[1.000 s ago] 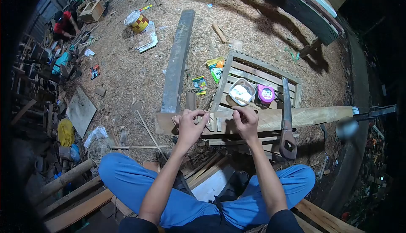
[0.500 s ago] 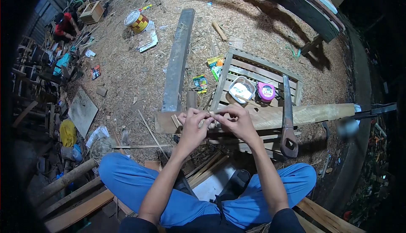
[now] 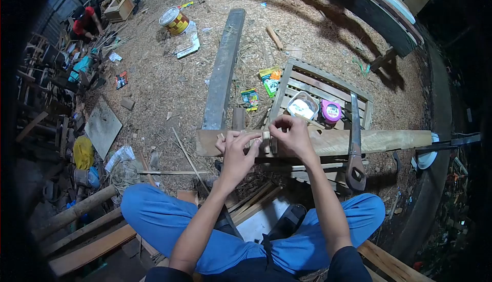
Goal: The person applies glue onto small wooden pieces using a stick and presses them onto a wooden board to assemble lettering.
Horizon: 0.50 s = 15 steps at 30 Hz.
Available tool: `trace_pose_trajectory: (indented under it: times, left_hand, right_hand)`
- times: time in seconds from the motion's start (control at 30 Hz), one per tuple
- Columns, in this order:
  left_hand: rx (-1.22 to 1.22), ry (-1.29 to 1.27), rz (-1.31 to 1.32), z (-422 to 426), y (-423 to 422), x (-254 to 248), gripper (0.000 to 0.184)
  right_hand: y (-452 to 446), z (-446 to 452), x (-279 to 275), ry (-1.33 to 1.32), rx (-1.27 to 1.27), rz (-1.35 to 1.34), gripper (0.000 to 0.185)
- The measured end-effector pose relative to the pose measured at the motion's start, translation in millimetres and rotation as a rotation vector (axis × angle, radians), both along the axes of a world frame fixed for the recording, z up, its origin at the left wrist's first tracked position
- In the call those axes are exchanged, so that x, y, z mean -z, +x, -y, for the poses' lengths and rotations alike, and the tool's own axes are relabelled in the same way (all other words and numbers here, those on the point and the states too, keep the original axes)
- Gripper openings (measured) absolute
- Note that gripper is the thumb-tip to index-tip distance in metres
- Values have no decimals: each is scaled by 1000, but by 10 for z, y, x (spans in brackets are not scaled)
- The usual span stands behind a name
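Observation:
A long light wooden board lies crosswise in front of me. Over its left part, my left hand is closed around a small wooden piece, whose pale end shows beside the thumb and index finger. Another pale bit pokes out on the hand's far left side. My right hand hovers just right of the piece, thumb and fingers pinched together; whatever lies between the tips is too small to make out. Across the board to the right rests a handsaw, its wooden handle towards me.
Behind the board, a slatted wooden frame carries a white tub and a pink tape measure. A long dark beam lies on shavings near snack packets and a paint bucket. A person in red crouches far left.
My hands were together at the small piece; my right hand has drawn away to the right and slightly up. The left hand stays at the piece. The whole view has shifted slightly.

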<state>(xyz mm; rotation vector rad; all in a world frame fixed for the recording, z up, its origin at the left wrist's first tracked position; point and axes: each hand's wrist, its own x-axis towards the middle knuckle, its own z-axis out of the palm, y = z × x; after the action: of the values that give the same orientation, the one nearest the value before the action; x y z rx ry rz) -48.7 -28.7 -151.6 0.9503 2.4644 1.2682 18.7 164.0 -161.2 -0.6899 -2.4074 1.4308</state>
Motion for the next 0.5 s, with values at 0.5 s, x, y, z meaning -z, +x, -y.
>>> trace_pose_trajectory:
  times: [0.5]
  left_hand:
    - [9,-42,-113,323,-22,-64,21]
  right_hand:
    - [-97,9,109,219,35,119,23]
